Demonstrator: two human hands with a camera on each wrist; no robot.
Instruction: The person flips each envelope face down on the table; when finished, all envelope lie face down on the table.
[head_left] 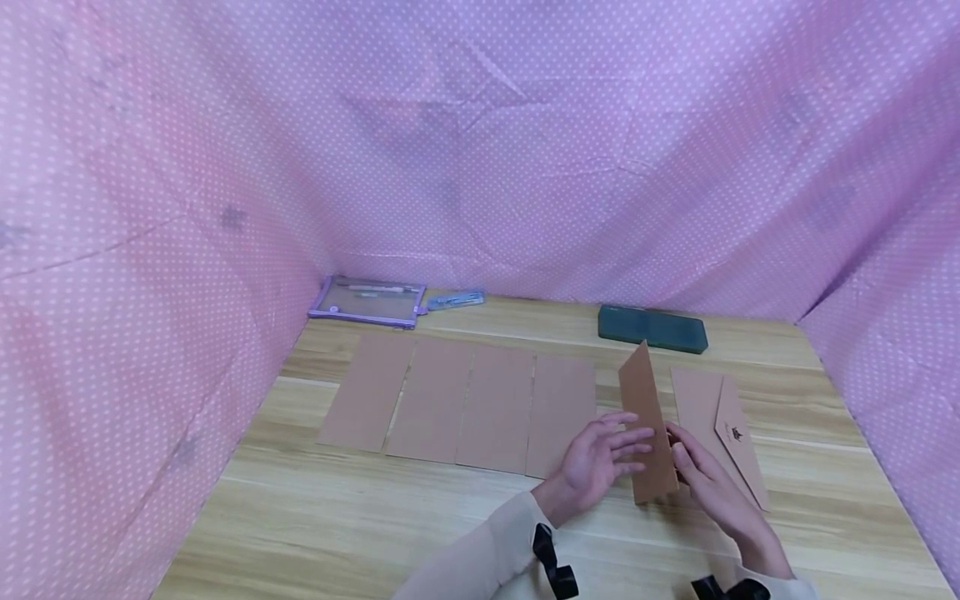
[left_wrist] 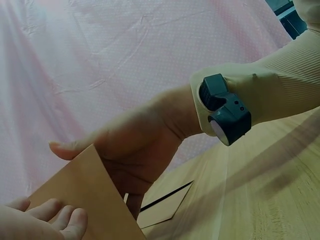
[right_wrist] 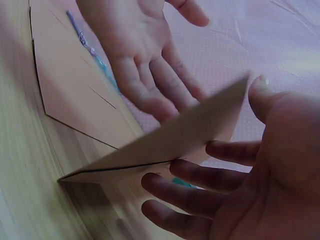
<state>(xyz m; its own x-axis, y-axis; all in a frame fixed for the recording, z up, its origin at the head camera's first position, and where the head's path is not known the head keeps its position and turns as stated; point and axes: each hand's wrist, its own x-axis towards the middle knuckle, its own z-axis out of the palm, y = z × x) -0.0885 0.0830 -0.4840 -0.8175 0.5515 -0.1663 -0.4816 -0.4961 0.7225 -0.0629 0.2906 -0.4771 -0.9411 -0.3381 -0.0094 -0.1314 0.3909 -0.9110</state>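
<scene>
Looking at one brown envelope (head_left: 647, 396) raised on edge, roughly vertical, between left hand (head_left: 592, 458) and right hand (head_left: 708, 483). Can't tell, at the bottom edge, contact with wooden table (head_left: 337, 517) from a hair above it.

Reading left hand as fingers spread apart, nearly straight, palm toward the envelope's left face. Seeing fingertips over that face in head and left wrist views (can't confirm firm contact). Reading right hand as fingers apart and relaxed, laid along the opposite, flap side, with thumb near the upper corner. In right wrist view, also seeing a dark flap line across that side, plus some blur at the upper corner.

To the left, seeing four brown panels (head_left: 495, 408) flat on the table, in a side-by-side row, with thin seams between and slightly stepped near edges. To the right, seeing a second envelope (head_left: 701, 408), flat, flap up with a small dark crown print, partly hidden by right hand.

Along the far edge, seeing a purple-trimmed pouch (head_left: 375, 308) with pen-like items, a blue packet (head_left: 456, 300) just beside it, and a dark green case (head_left: 652, 329) beyond the raised envelope. Behind everything, seeing pink dotted cloth (head_left: 450, 167).
</scene>
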